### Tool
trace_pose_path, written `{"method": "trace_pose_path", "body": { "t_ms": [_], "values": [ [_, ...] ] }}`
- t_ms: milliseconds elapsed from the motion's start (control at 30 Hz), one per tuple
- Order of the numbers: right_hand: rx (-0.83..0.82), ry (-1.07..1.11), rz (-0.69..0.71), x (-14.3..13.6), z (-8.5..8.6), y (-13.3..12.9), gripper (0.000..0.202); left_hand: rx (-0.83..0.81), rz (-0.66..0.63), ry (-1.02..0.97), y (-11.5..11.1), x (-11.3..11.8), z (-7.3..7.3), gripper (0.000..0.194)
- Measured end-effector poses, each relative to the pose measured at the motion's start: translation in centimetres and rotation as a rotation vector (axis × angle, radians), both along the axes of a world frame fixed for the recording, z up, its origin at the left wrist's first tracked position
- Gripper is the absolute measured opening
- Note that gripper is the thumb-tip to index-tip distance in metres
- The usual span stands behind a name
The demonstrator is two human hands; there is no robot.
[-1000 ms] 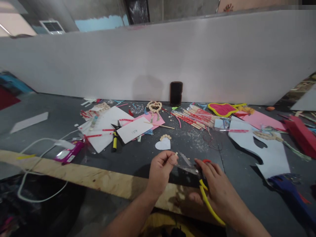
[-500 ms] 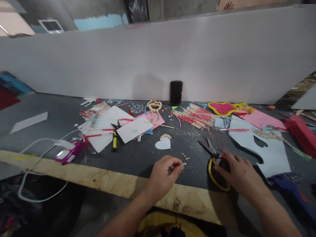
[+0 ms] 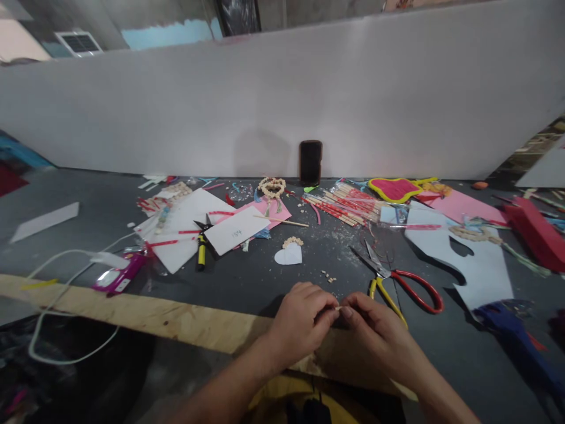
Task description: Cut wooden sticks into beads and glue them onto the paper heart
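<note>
My left hand [image 3: 302,318] is closed in a pinch on a small pale wooden stick piece [image 3: 338,308] near the table's front edge. The fingers of my right hand [image 3: 379,333] pinch the other end of it, so the two hands almost meet. Just behind my right hand lie scissors [image 3: 383,273] with one red and one yellow handle, blades apart. Several tiny cut wood bits [image 3: 328,277] are scattered beyond my fingertips. Farther back rests a white paper heart [image 3: 289,254] whose upper edge is lined with small wood pieces.
Red-patterned sticks [image 3: 339,206], a white card [image 3: 237,231] and yellow-handled pliers [image 3: 202,244] lie farther back. A phone [image 3: 311,164] leans against the white partition [image 3: 185,112]. On the left is a purple glue gun [image 3: 120,277] with a white cord; cut white foam sheet [image 3: 481,265] lies right.
My right hand has let go of the scissors, leaving them on the table. It has moved left to the small wooden stick piece in my left hand.
</note>
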State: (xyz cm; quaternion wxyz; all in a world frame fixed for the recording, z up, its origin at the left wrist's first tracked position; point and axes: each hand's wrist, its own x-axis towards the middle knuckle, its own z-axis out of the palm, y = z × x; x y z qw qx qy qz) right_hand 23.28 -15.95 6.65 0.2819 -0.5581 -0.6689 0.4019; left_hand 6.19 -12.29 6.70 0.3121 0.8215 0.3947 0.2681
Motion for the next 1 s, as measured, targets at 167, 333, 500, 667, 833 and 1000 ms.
{"method": "trace_pose_path", "body": {
  "t_ms": [167,333,500,667,833,1000],
  "values": [
    [0.073,-0.080,-0.027,-0.2,0.0,-0.2,0.023,-0.169,0.036,-0.040,0.1,-0.1,0.4,0.014],
    [0.212,-0.281,-0.025,0.7,-0.7,-0.1,0.022,-0.230,0.029,-0.094,0.1,0.0,0.0,0.016],
    [0.413,-0.678,-0.292,5.5,-3.0,0.6,0.034,-0.427,0.161,-0.243,0.3,-0.7,-1.0,0.014],
    [0.432,-1.028,-0.317,8.3,-4.6,0.8,0.053,-0.625,0.203,-0.432,0.6,-1.4,-1.8,0.018],
    [0.371,-0.997,-0.299,8.7,-4.5,1.8,0.046,-0.725,0.206,-0.510,0.4,-1.2,-1.7,0.020],
    [0.330,-0.739,-0.443,9.1,-3.5,2.0,0.048,-0.738,0.219,-0.562,0.4,-1.1,-1.7,0.022]
  ]
}}
